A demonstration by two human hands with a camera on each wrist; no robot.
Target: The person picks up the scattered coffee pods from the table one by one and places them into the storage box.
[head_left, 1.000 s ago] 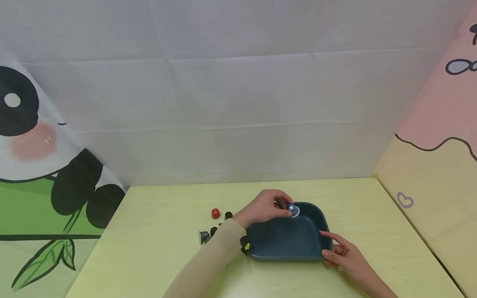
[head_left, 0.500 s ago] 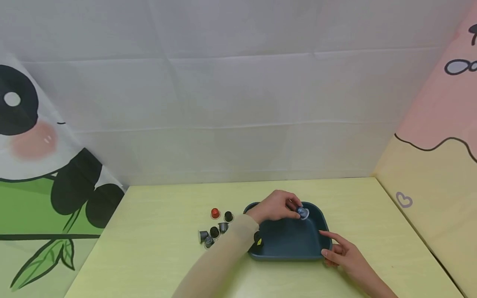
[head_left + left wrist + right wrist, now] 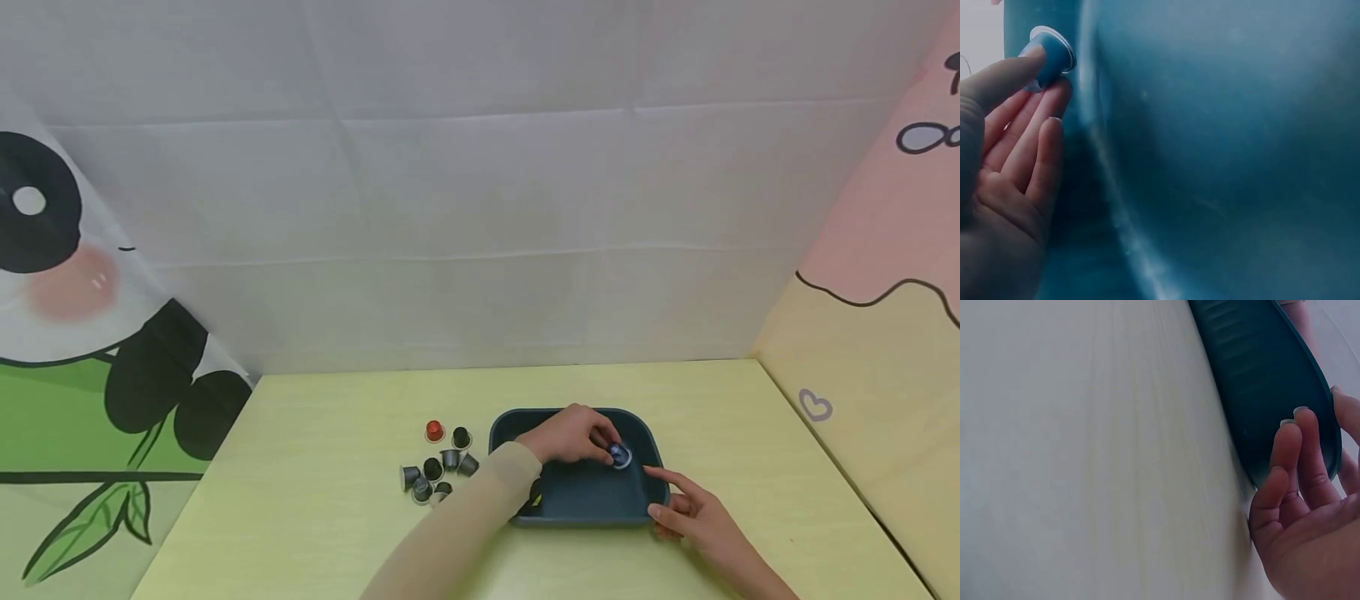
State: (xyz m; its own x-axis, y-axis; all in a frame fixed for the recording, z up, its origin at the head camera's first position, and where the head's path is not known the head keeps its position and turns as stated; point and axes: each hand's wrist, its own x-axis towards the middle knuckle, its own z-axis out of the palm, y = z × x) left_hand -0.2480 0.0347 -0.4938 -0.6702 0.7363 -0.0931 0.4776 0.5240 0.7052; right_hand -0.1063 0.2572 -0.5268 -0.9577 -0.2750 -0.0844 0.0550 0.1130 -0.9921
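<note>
A dark teal tray (image 3: 577,508) lies on the yellow-green table (image 3: 315,500). My left hand (image 3: 573,437) reaches over it from the left and pinches a small blue capsule (image 3: 618,455) low inside the tray, near its right wall. In the left wrist view the blue capsule (image 3: 1050,56) sits between thumb and fingertips (image 3: 1054,128) above the tray's floor (image 3: 1222,156). My right hand (image 3: 682,508) rests with straight fingers against the tray's near right corner; in the right wrist view its fingers (image 3: 1297,456) touch the tray's outer wall (image 3: 1260,381).
Left of the tray stands a cluster of several grey and black capsules (image 3: 438,471), with a red capsule (image 3: 434,431) behind them. A small dark and yellow object (image 3: 534,493) lies in the tray beside my left forearm. White and cartoon-printed cloth walls close in the table's back and sides.
My left hand has carried the blue capsule from the tray's far rim rightward and down into the tray. Its forearm has shifted right, uncovering more loose capsules. The right hand has stayed put.
</note>
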